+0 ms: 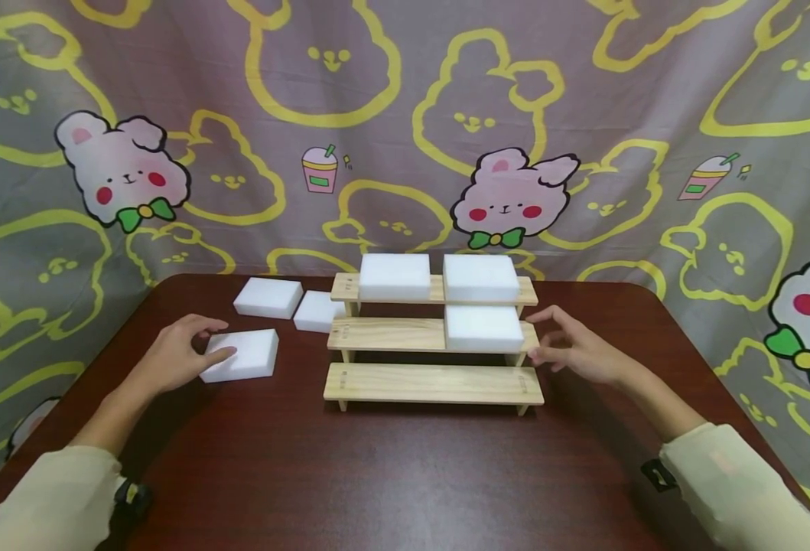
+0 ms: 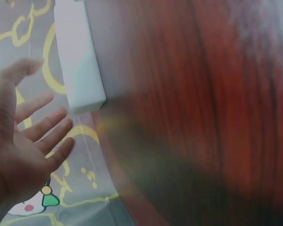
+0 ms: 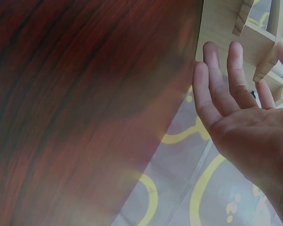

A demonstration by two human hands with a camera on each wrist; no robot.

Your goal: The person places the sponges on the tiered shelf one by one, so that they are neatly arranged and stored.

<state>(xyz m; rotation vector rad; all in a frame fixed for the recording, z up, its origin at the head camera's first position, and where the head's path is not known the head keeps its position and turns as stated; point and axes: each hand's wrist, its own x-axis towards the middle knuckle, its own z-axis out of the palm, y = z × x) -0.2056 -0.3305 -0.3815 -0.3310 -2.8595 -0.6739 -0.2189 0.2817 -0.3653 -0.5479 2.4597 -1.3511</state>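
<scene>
My left hand (image 1: pixel 180 353) is at a white foam block (image 1: pixel 249 356) on the left of the table, thumb and fingers spread. In the left wrist view a gap shows between this hand (image 2: pixel 33 136) and the block (image 2: pixel 80 61). Beside the right end of a three-tier wooden shelf (image 1: pixel 384 334) is my right hand (image 1: pixel 577 348), its fingers loosely bent around nothing. The right wrist view shows that hand (image 3: pixel 245 113) with fingers extended near the shelf's wooden end (image 3: pixel 217 23). Two foam blocks (image 1: pixel 395 275) sit on the top tier; another block (image 1: pixel 483 327) lies on the middle tier's right half.
Two more white foam blocks (image 1: pixel 268 297) lie on the table behind the left hand, the nearer-shelf block (image 1: pixel 318 311) close to the shelf's left end. A dark red wooden table (image 1: pixel 405 482) carries everything. A patterned curtain (image 1: pixel 391 153) hangs behind it and along both sides.
</scene>
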